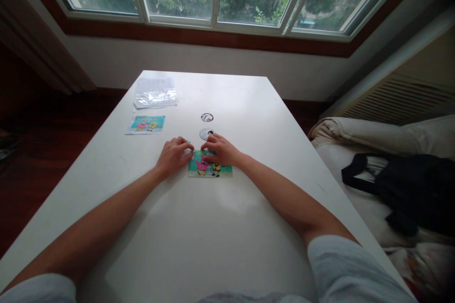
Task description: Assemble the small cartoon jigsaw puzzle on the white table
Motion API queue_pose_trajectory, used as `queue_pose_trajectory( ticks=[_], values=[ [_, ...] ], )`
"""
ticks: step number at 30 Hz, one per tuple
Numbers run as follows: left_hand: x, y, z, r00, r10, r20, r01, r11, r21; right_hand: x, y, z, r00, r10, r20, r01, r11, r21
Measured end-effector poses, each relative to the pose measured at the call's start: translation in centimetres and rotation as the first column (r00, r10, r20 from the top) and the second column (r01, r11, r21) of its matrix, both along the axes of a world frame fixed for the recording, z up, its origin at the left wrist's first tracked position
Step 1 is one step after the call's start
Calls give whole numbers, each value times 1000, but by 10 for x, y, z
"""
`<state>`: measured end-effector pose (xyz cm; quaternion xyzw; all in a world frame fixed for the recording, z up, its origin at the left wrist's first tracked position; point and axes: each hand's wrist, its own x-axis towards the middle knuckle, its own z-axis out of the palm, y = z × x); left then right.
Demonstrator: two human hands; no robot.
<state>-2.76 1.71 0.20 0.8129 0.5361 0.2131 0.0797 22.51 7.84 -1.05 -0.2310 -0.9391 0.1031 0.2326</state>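
A teal cartoon picture [209,170] with a pink figure and a yellow figure lies flat on the white table in front of me. My left hand [175,156] is at its upper left corner, with the fingers curled toward the thumb. A bit of teal shows by those fingertips, but what they pinch is too small to make out. Over the upper part of the picture my right hand [222,149] is bent, its thumb and fingers closed on it and covering part of it. Just beyond the right fingertips lies a round disc-like piece [204,134], partly hidden.
A second round piece [207,117] lies farther back on the white table [213,246]. To the left are a similar cartoon picture [149,124] on white paper and a clear plastic sleeve [156,94] with papers. A couch [355,135] with dark clothing [419,189] stands on the right.
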Motion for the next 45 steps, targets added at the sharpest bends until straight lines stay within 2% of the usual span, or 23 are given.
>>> queue_pose_trajectory(
  ticks=[6, 30, 37, 41, 43, 45],
  values=[
    [0, 0, -1, 999, 35, 13, -36, 999, 7, 1, 1, -1, 1000, 4, -2, -4, 1000, 5],
    [-1, 3, -4, 1000, -16, -5, 16, 999, 41, 0, 2, 0, 1000, 6, 14, -6, 1000, -19],
    [-3, 3, -4, 998, -39, -42, 42, 997, 71, 5, 2, 2, 999, -37, -10, 37, 998, -44],
    [-2, 0, 1, 994, -107, -23, 109, 989, 97, 26, 18, 13, 976, -172, -131, 157, 981, -118],
    [1, -4, 3, 980, -198, -29, 200, 976, 91, 42, 29, 19, 953, -271, -134, 249, 955, -163],
    [4, -8, 5, 946, -322, -42, 324, 943, 69, 56, 38, 25, 945, -318, -79, 294, 930, -220]
  ],
)
